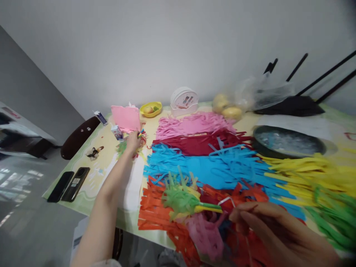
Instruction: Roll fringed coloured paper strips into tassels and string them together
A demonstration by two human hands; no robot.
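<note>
My left hand (134, 141) is stretched to the far left of the table. It is closed on a multicolour tassel (121, 147), and blue and yellow rolled ends poke out past the fingers. Close to me at the right, my right hand (278, 231) pinches a thin white string (228, 200). This string loops at the rolled end of a green and yellow tassel (183, 200), beside a pink fringed bunch (205, 233). Under these lie orange fringed strips (154, 207). Farther back are blue (203, 167), dark red (191, 144) and pink (194, 124) fringed sheets.
Yellow (314, 172) and green (330, 215) strips lie at the right, near a dark oval bowl (289, 142). Two phones (69, 185) rest at the left edge. Along the wall stand a yellow fruit dish (151, 109), a white holder (184, 102) and a pink packet (126, 118).
</note>
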